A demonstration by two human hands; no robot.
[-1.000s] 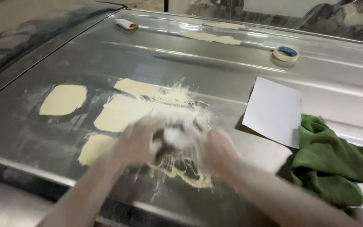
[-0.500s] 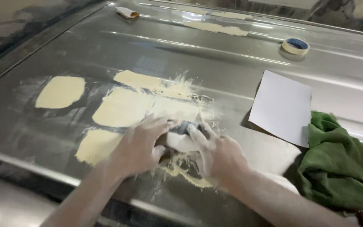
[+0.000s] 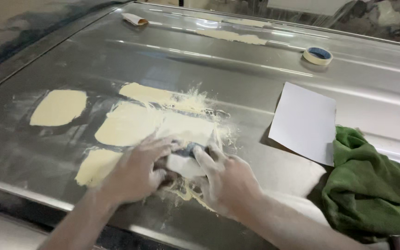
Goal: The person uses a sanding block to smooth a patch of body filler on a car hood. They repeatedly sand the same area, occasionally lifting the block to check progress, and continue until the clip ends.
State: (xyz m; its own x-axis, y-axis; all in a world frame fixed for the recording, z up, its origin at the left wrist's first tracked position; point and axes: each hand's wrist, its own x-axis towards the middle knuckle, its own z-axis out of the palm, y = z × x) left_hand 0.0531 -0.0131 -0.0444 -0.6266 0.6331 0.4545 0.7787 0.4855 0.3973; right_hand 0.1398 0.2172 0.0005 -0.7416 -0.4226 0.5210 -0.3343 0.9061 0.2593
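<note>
Both my hands on a sanding block, near edge of the metal panel [image 3: 255, 78].

My left hand [image 3: 137, 173] and right hand [image 3: 230, 183] grip the block [image 3: 186, 159] together over dusty yellow filler patches [image 3: 128, 122]; white paper [image 3: 304, 121], tape roll [image 3: 317, 55], green cloth [image 3: 371, 190] lie right.

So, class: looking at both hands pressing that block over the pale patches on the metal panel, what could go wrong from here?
1. Dust coats the left hand and right hand; the sanding block might slip.
2. Loose powder around the filler patches may drift onto the white sheet and green cloth.
</note>
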